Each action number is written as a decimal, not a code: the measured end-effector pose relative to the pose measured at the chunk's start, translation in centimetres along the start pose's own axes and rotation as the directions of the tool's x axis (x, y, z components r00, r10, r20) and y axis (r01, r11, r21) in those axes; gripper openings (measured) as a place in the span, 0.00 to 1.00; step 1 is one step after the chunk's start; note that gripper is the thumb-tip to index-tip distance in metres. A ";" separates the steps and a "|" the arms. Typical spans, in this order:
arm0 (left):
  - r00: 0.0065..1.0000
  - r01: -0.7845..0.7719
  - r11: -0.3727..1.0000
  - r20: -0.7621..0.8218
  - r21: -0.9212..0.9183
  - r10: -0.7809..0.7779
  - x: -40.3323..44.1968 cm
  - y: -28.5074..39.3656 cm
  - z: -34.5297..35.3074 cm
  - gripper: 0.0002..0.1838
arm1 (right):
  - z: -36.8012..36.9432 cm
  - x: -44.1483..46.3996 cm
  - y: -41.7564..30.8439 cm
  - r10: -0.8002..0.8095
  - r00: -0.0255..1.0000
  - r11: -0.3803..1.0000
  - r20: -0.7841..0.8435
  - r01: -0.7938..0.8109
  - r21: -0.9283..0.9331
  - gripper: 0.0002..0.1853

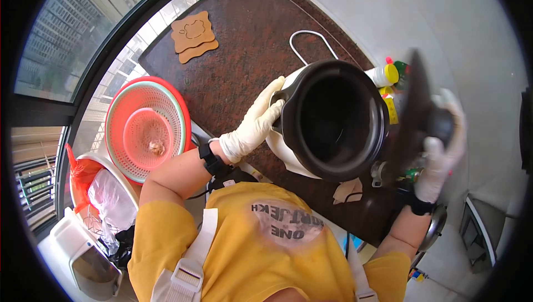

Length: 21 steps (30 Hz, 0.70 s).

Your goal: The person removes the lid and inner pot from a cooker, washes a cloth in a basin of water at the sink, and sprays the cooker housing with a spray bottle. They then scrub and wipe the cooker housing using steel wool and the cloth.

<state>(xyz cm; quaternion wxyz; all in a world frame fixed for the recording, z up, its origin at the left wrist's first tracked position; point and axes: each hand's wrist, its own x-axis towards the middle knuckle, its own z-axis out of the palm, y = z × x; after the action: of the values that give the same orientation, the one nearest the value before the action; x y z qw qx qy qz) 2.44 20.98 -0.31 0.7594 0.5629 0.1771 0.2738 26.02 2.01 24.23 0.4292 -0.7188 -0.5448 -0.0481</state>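
A black pot, its dark inside showing, sits in a white cooker base. My left hand, in a white glove, grips the side handle of the pot with its fingers wrapped round it. To the right, my gloved right hand holds a black lid by its round knob. That lid is tilted nearly upright beside the pot, apart from the rim. The lid and right hand are smeared by motion.
A brown wavy-edged board lies on the dark countertop. A red basin with a green colander and a pink basket stands at left, near a bin with bags. Yellow-capped bottles stand by the wall.
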 end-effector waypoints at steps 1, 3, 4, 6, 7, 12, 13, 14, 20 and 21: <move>1.000 0.026 0.999 -0.009 -0.033 -0.026 0.0 0.4 0.1 0.30 | -1.5 -0.2 0.1 0.019 0.993 0.998 -0.119 -0.012 0.055 0.44; 0.998 0.057 0.992 -0.014 -0.117 -0.059 -0.1 1.5 0.7 0.30 | -4.1 -1.3 0.1 0.159 0.959 0.980 -0.233 -0.124 0.157 0.44; 0.998 0.064 0.991 0.000 -0.116 -0.064 0.0 1.3 0.8 0.30 | -6.1 -2.0 0.9 0.218 0.943 0.965 -0.251 -0.170 0.200 0.43; 0.999 0.044 0.997 -0.013 -0.065 -0.045 0.0 0.9 0.6 0.31 | -8.4 -4.1 2.2 0.217 0.936 0.974 -0.277 -0.188 0.128 0.42; 0.998 0.059 0.993 -0.001 -0.107 -0.060 0.0 1.1 0.6 0.31 | -8.9 -5.3 2.7 0.210 0.933 0.978 -0.292 -0.201 0.063 0.40; 0.994 0.105 0.970 0.029 -0.218 -0.101 0.0 1.5 0.9 0.31 | -8.5 -11.9 3.4 0.263 0.942 0.929 -0.211 -0.306 -0.210 0.35; 0.997 0.077 0.975 0.038 -0.207 -0.071 0.1 0.8 0.6 0.31 | -8.6 -13.6 3.8 0.275 0.948 0.911 -0.159 -0.310 -0.272 0.35; 0.998 0.049 0.979 0.046 -0.197 -0.040 0.1 0.4 0.4 0.31 | -8.5 -15.5 4.4 0.289 0.951 0.891 -0.106 -0.308 -0.334 0.35; 0.988 0.152 0.918 0.037 -0.366 -0.149 0.1 0.7 0.7 0.31 | -2.9 -24.0 6.3 0.518 0.855 0.796 0.014 -0.476 -0.373 0.34; 0.988 0.152 0.928 0.032 -0.341 -0.151 0.0 0.7 0.7 0.31 | -2.2 -25.7 7.3 0.542 0.840 0.787 0.024 -0.498 -0.363 0.35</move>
<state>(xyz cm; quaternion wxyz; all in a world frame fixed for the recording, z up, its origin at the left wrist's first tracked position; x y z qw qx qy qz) 2.66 20.57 0.54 0.8649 0.4078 0.1679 0.2396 22.61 -18.80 7.65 0.2585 -0.9059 -0.3346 0.0238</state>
